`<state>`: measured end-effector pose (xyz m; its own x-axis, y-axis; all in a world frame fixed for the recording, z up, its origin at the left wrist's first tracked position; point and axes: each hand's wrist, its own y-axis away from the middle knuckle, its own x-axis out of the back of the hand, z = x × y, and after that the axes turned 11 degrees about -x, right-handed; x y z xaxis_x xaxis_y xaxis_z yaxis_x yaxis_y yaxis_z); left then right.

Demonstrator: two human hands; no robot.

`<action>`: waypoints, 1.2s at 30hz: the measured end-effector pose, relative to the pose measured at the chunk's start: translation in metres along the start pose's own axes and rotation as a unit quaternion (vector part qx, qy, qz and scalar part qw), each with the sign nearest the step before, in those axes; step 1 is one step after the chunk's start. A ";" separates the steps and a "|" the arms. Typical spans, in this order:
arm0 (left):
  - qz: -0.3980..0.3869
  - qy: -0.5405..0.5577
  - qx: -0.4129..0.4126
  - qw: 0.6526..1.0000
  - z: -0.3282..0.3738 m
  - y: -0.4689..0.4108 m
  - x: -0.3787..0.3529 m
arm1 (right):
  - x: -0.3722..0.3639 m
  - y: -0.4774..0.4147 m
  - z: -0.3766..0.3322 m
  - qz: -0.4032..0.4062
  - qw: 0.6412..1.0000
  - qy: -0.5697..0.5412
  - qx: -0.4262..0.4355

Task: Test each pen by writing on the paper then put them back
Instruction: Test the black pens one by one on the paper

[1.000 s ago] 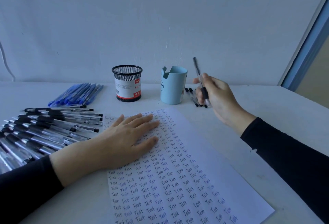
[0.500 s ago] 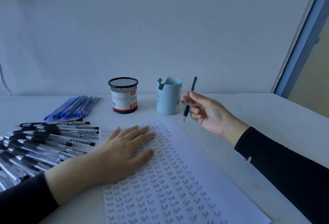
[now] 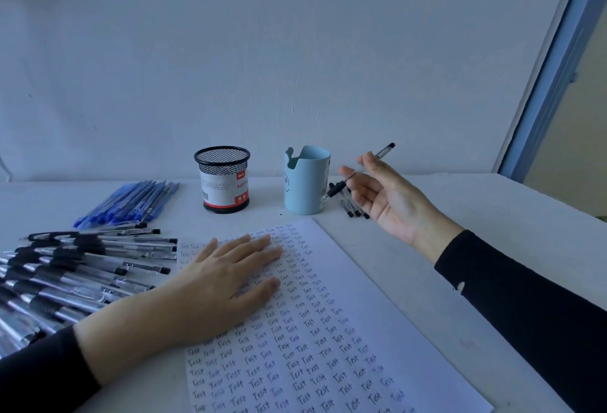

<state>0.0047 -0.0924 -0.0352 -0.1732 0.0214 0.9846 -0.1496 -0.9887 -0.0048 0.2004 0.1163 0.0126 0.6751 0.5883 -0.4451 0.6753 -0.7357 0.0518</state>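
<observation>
Black-grip pen point(image 3: 338, 187) is up off the table point(image 3: 492, 215), slanted, cap end high to the right, tip low by the blue cup point(image 3: 305, 182). R hand point(image 3: 387, 199) holds it palm-up btwn thumb and fingers, fingers mostly loose and spread. L hand point(image 3: 223, 281) lies flat, fingers straight, on the paper point(image 3: 345, 297), which is covered w/ rows of "Test". Few loose pens point(image 3: 353, 209) lie on the table just right of the cup, below the R hand. Black mesh holder point(image 3: 223, 179) stands left of the cup. Far left: blue pens point(image 3: 131, 202); nearer, a big spread of black pens point(image 3: 82, 268).
</observation>
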 end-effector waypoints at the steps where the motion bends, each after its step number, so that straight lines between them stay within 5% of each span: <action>1: 0.001 0.000 0.000 1.000 0.000 0.000 0.000 | 0.004 -0.002 -0.003 0.005 1.000 -0.018 0.019; 6: 0.005 0.000 0.000 1.000 -0.001 -0.001 -0.001 | 0.039 -0.014 -0.014 0.179 0.973 0.063 0.131; 11: 0.012 0.001 -0.006 1.000 -0.003 0.000 -0.003 | 0.071 -0.017 0.002 0.324 0.867 0.353 0.138; 18: 0.003 -0.005 -0.001 1.000 -0.001 -0.001 -0.001 | 0.072 -0.032 0.018 0.302 0.759 0.573 0.076; 27: 0.000 -0.003 0.003 1.000 0.000 -0.001 -0.001 | 0.042 -0.029 0.032 0.144 0.725 0.671 -0.063; 31: 0.001 0.001 0.000 1.000 -0.002 -0.001 -0.001 | 0.049 -0.036 0.032 0.145 0.697 0.699 -0.070; 36: -0.001 -0.002 0.002 1.000 -0.001 -0.001 -0.001 | 0.051 -0.034 0.032 0.133 0.716 0.685 -0.015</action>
<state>0.0039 -0.0910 -0.0367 -0.1700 0.0226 0.9852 -0.1466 -0.9892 -0.0026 0.2019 0.1607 -0.0404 0.4253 0.2211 0.8776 0.4598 -0.8880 0.0008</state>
